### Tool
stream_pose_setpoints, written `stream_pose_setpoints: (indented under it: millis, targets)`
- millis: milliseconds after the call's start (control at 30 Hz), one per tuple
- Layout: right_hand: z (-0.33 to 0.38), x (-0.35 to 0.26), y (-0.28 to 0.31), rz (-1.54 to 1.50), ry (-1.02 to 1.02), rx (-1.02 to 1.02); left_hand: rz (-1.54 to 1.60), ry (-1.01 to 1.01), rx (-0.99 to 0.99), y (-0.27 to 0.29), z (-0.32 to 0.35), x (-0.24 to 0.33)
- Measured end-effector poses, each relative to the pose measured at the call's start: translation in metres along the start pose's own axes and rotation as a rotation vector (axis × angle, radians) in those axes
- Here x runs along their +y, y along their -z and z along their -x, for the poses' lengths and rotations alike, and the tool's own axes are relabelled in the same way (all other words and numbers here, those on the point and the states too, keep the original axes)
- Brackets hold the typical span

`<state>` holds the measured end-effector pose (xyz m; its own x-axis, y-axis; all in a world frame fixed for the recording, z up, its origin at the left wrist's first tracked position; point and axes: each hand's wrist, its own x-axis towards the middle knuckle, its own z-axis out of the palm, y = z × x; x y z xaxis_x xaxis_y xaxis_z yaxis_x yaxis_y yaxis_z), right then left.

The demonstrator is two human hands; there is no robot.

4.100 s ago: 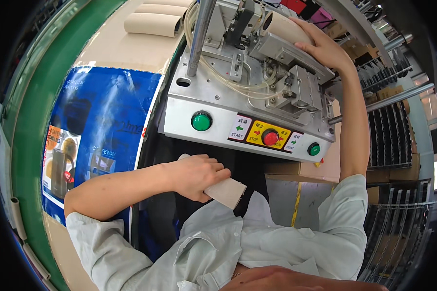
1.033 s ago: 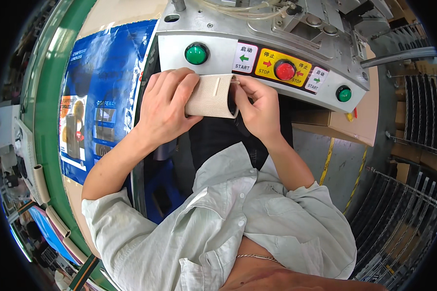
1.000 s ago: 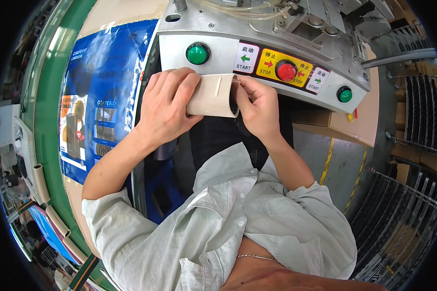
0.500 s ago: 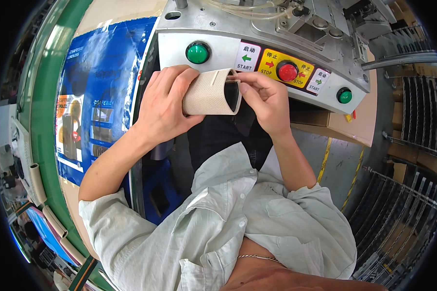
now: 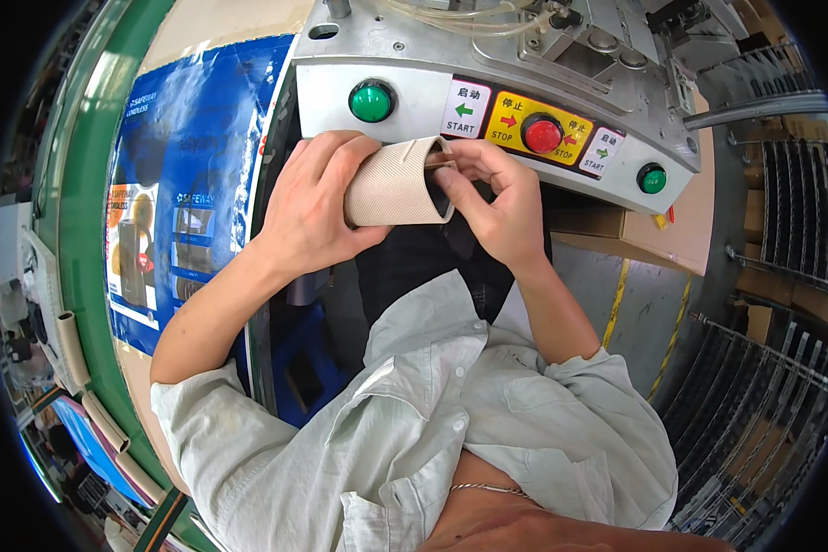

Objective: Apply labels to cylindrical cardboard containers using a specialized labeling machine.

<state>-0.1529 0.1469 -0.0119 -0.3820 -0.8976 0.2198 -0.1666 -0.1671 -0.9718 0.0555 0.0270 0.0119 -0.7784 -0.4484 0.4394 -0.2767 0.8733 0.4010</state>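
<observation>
A beige, woven-textured sleeve (image 5: 391, 189), hollow with a dark inside, is held in front of me below the machine's front panel. My left hand (image 5: 315, 195) is closed round its left end, fingers over the top and thumb beneath. At the open right end, my right hand (image 5: 497, 198) pinches the upper rim, its thumb reaching into the opening. A thin brownish edge shows between those fingertips; whether it is part of the sleeve I cannot tell.
The metal machine (image 5: 543, 69) ahead carries a left green button (image 5: 372, 101), a red button (image 5: 542, 136) and a right green button (image 5: 651, 178). A blue printed sheet (image 5: 193, 166) covers the left bench. A cardboard box (image 5: 653, 235) and black wire racks (image 5: 754, 414) stand right.
The sleeve has shifted slightly down with both hands. My right thumb has moved further into its opening, and the flap at the rim shows less.
</observation>
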Motion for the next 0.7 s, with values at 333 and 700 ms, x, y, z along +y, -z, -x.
stream_pose_setpoints:
  millis: [333,700]
  targets:
    - [-0.005,-0.003,0.002,0.236,0.144,0.009,0.026,-0.054,-0.038,0.001,-0.001,0.001]
    - [-0.001,-0.012,-0.014,-0.484,-0.004,0.104,0.621,0.402,-0.016,0.023,0.004,-0.006]
